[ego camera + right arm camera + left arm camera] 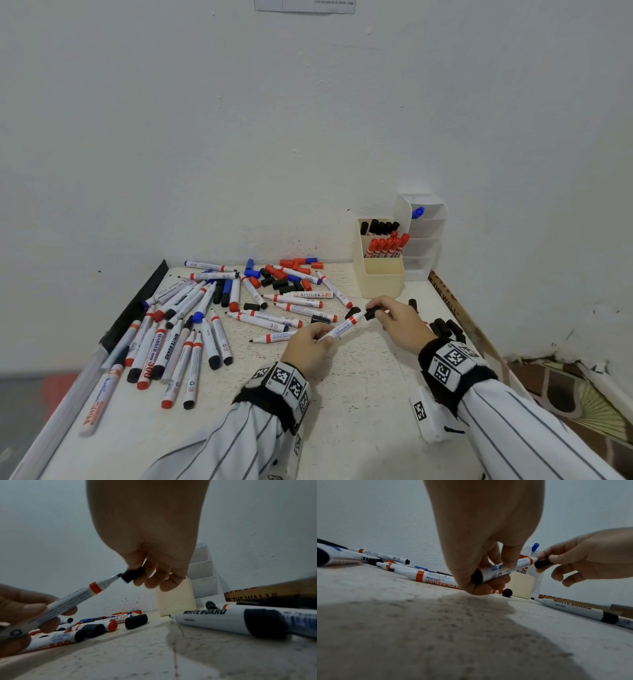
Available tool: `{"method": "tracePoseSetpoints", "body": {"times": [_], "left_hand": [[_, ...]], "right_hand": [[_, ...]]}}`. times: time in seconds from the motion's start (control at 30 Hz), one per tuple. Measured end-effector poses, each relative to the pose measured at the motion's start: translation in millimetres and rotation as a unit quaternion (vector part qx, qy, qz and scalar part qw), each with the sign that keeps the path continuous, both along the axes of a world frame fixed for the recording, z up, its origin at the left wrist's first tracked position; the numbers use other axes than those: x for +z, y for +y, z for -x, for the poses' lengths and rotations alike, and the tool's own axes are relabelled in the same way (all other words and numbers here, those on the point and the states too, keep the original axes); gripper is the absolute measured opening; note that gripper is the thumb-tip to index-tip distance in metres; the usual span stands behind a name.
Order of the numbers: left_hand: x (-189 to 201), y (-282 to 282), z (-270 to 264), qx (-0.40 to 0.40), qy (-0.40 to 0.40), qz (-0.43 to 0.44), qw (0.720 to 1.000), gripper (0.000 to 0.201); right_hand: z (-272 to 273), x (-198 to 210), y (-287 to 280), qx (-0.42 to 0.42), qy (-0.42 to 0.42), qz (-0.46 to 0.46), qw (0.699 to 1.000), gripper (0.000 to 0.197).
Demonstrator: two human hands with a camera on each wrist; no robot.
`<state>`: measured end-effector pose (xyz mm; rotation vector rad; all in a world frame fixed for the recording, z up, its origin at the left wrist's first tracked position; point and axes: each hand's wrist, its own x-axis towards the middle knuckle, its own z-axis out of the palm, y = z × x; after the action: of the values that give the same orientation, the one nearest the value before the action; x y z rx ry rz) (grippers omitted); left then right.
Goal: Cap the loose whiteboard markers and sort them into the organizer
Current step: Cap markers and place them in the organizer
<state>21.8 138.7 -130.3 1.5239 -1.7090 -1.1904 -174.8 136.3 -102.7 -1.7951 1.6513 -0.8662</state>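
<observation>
My left hand (310,342) grips a white marker with an orange band (342,329) near its black rear end, tip pointing right and up. My right hand (394,317) pinches a black cap (370,313) between thumb and forefinger, just at the marker's black tip. In the right wrist view the cap (133,575) sits right at the tip, the marker (75,599) slanting down-left. In the left wrist view the marker (505,569) meets the cap (542,563). The cream organizer (382,277) holds black and red markers; a white tiered organizer (424,240) holds one blue marker.
Several loose markers and caps (212,308) lie scattered across the left and middle of the table (359,394). More black markers and caps (445,327) lie by the right edge, beside a brown box (448,301). The wall stands close behind.
</observation>
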Motion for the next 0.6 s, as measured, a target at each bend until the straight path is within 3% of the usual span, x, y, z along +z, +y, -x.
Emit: {"method": "tracePoseSetpoints", "body": {"times": [0.13,0.6], "left_hand": [[0,0,-1,0.002,-0.009,0.001,1.000,0.029],[6,3,1,-0.006,-0.032,0.017,0.999,0.029]], "right_hand": [[-1,-1,2,-0.029,-0.020,0.039,0.999,0.022],[-13,-3,3,0.009,-0.014,-0.013,1.000,0.021]]}}
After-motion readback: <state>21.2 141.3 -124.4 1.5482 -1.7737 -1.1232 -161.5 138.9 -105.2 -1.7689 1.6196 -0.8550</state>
